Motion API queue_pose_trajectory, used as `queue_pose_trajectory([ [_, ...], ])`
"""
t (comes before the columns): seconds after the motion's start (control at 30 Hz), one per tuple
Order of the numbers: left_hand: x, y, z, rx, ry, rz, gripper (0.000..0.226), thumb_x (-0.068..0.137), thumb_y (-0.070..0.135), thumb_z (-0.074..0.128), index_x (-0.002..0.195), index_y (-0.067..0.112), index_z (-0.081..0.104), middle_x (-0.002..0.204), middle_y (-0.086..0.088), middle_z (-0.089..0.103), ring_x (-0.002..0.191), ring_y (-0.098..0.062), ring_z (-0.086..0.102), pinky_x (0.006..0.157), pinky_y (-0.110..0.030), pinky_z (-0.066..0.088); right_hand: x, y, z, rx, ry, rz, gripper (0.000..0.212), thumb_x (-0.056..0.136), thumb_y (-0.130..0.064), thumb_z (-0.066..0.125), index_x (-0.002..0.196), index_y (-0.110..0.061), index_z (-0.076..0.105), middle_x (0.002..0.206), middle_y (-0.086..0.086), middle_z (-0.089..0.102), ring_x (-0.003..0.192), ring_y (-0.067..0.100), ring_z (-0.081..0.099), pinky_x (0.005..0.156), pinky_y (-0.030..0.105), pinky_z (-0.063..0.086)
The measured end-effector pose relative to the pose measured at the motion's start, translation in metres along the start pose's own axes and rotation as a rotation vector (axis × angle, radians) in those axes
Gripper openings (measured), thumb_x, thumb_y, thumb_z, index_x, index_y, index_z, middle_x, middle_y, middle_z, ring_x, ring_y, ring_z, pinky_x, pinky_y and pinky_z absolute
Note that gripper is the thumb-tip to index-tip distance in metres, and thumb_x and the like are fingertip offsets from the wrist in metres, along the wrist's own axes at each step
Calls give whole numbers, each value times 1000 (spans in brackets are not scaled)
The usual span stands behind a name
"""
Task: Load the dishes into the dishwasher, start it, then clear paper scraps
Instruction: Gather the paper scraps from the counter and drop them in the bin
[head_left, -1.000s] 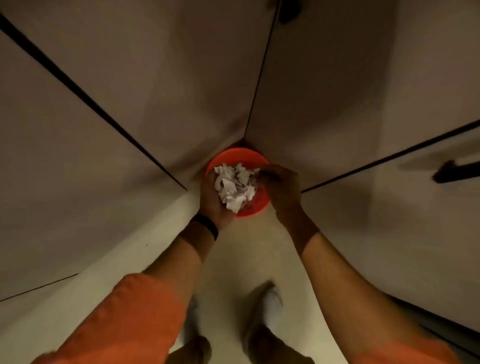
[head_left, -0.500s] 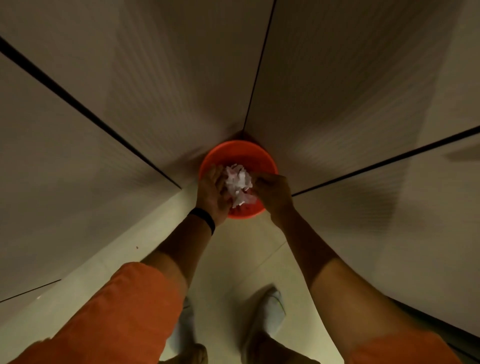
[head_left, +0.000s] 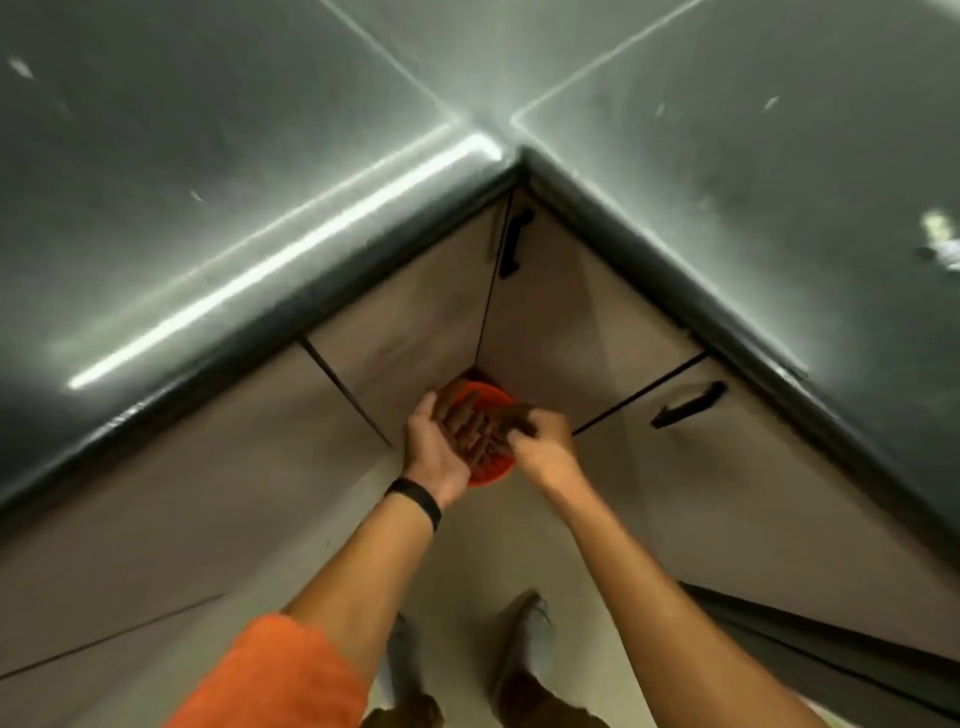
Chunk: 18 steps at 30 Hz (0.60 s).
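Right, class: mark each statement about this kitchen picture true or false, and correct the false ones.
1. The orange bin stands on the floor in the corner where the cabinets meet. True.
2. The black wristband is on the right wrist. False: it is on the left wrist.
3. The left hand and the right hand are both over the bin. True.
4. The countertop is white. False: it is dark grey.
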<state>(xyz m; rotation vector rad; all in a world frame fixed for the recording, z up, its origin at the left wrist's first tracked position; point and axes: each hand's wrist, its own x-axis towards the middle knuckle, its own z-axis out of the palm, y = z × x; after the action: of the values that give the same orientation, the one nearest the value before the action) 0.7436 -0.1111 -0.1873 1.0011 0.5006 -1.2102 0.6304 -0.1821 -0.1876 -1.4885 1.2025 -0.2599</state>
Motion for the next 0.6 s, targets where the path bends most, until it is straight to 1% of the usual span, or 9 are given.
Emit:
queue_pose_trajectory([
  [0.03, -31, 12, 15, 3, -34, 0, 44, 104, 51, 42, 121, 19, 67, 123, -9, 66, 106, -24, 62, 89, -38, 48, -19, -26, -10, -3, 4, -41, 19, 87, -17, 64, 98, -11, 78, 92, -5, 74, 83, 10, 68, 82, 35, 57],
  [0.07, -58, 20, 28, 12, -68, 6, 44, 103, 51, 42, 122, 20, 67, 126, -7, 64, 109, -23, 60, 92, -39, 46, -37, -46, -18, 13, -1, -77, 22, 87, -23, 65, 101, -15, 79, 95, -6, 76, 87, 13, 72, 85, 40, 59],
  [0.13, -110, 37, 50, 43, -135, 10, 47, 104, 50, 40, 131, 21, 65, 133, -4, 65, 121, -23, 59, 105, -40, 43, -74, -89, -37, 44, -3, -126, 22, 89, -28, 66, 105, -28, 80, 102, -7, 78, 98, 14, 73, 91, 49, 59],
  [0.2, -160, 50, 71, 73, -200, 22, 50, 104, 50, 39, 136, 20, 63, 134, -5, 67, 127, -24, 60, 115, -41, 39, -109, -125, -55, 73, 10, -181, 22, 91, -27, 66, 107, -32, 79, 106, -10, 77, 104, 11, 72, 96, 49, 57],
  [0.23, -180, 54, 80, 89, -229, 30, 50, 105, 50, 39, 136, 19, 63, 133, -5, 69, 127, -24, 60, 117, -43, 38, -124, -140, -63, 102, 23, -195, 21, 93, -23, 66, 107, -31, 79, 106, -10, 77, 105, 10, 71, 97, 49, 57],
  [0.27, -197, 57, 89, 98, -257, 35, 51, 105, 50, 39, 136, 19, 62, 132, -4, 69, 127, -25, 61, 117, -43, 38, -135, -152, -70, 115, 41, -204, 22, 93, -21, 66, 107, -31, 79, 107, -10, 77, 106, 10, 71, 98, 49, 56],
  [0.37, -240, 63, 116, 121, -329, 29, 50, 105, 49, 41, 137, 17, 62, 131, -7, 70, 127, -26, 62, 115, -43, 40, -170, -184, -97, 121, 116, -246, 22, 93, -27, 66, 108, -37, 78, 109, -13, 76, 109, 9, 70, 97, 48, 57],
  [0.47, -261, 58, 142, 170, -385, 10, 51, 104, 49, 43, 137, 15, 61, 132, -8, 69, 127, -27, 61, 113, -44, 42, -190, -202, -126, 120, 205, -275, 19, 93, -25, 68, 107, -33, 79, 106, -12, 77, 105, 8, 71, 96, 45, 57],
  [0.6, -269, 44, 177, 223, -448, -26, 51, 103, 49, 47, 138, 14, 61, 133, -11, 68, 127, -29, 62, 115, -45, 41, -202, -210, -168, 124, 338, -311, 17, 93, -14, 70, 102, -24, 80, 95, -7, 79, 88, 13, 74, 82, 40, 59],
])
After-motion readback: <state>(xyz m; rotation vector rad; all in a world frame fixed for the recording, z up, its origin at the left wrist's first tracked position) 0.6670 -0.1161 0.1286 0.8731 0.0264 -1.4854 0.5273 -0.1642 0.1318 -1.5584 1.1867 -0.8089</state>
